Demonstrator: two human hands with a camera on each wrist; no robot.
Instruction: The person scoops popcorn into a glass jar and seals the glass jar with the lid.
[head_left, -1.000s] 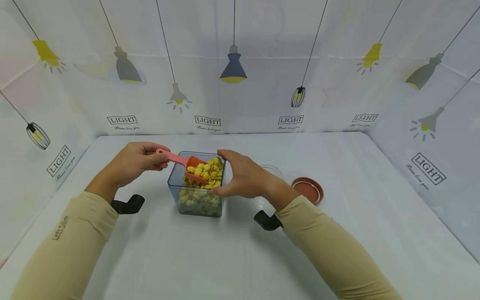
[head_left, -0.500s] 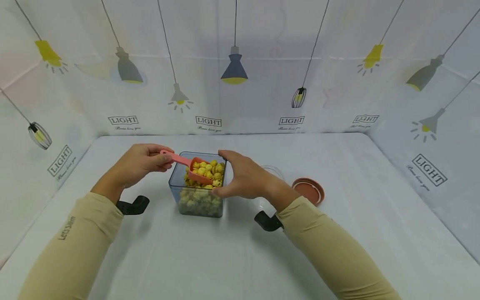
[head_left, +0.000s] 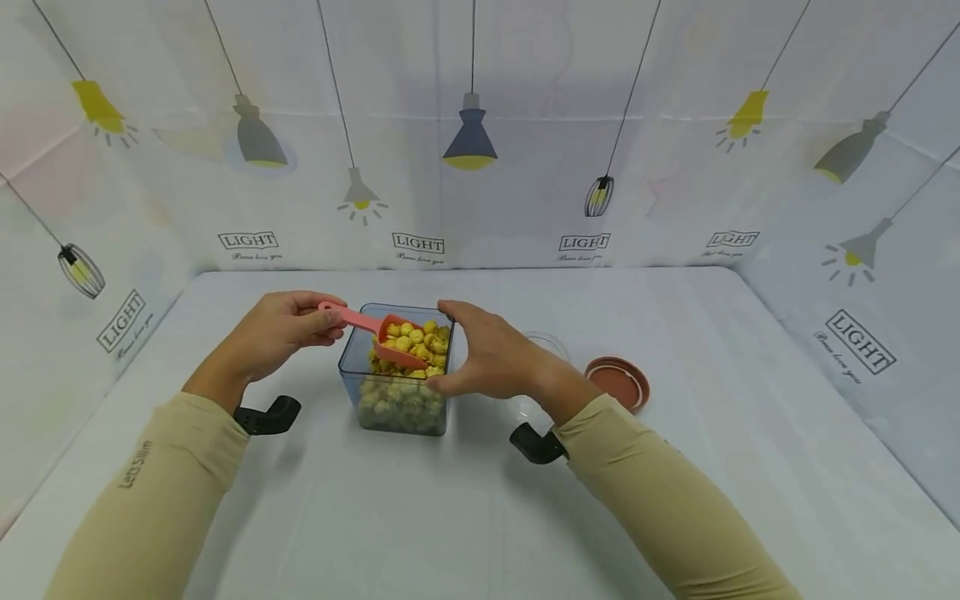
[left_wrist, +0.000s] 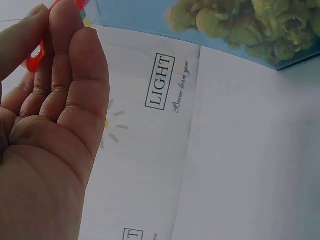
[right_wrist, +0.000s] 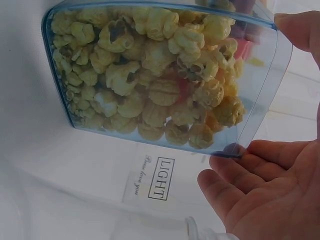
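A pink-red scoop (head_left: 390, 354) is tilted over a clear bluish plastic box (head_left: 354, 354), its bowl down among yellow popcorn (head_left: 431, 340). My left hand (head_left: 288, 333) pinches the end of the scoop's handle between thumb and fingers, left of the box; the left wrist view shows a bit of the red handle (left_wrist: 36, 57) there. At the box's right side, my right hand (head_left: 498, 354) grips the upper corners, thumb at the near one and fingers at the far one. The right wrist view shows popcorn (right_wrist: 160, 90) through the box wall.
Behind my right wrist, partly hidden, lies a clear round jar (head_left: 547, 342). A brown-red round lid (head_left: 617, 382) rests on the white table (head_left: 420, 517) to its right. Printed cloth walls (head_left: 525, 208) stand around the table's back and sides.
The scoop and my left hand have moved slightly right, the bowl going further into the popcorn, then nearly stopping. My right hand and the box have stayed in place.
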